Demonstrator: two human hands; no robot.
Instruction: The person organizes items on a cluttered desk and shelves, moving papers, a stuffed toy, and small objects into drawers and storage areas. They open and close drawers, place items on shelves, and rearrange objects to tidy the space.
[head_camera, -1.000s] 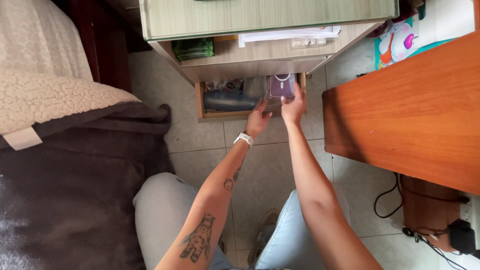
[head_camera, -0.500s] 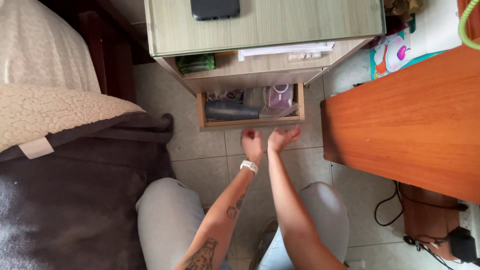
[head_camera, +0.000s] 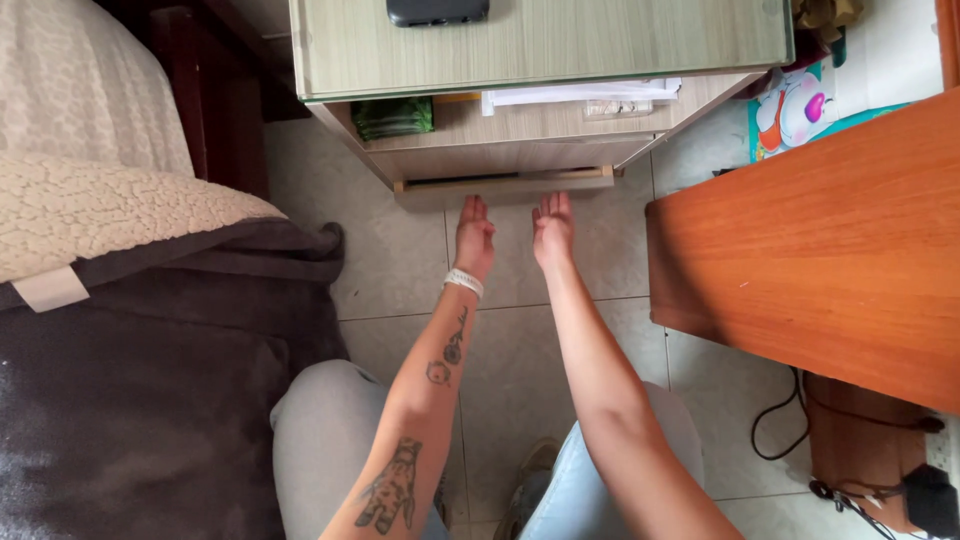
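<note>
Fingers of two hands — left (head_camera: 474, 234), right (head_camera: 552, 228) — flat against one drawer front (head_camera: 505, 187)

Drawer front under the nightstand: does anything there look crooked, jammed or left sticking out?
Nothing stands out. The drawer sits almost shut, with only a thin dark gap along its top edge, and its front runs level with the cabinet. The left hand and right hand have flat fingertips at its front. Nothing pokes out.
</note>
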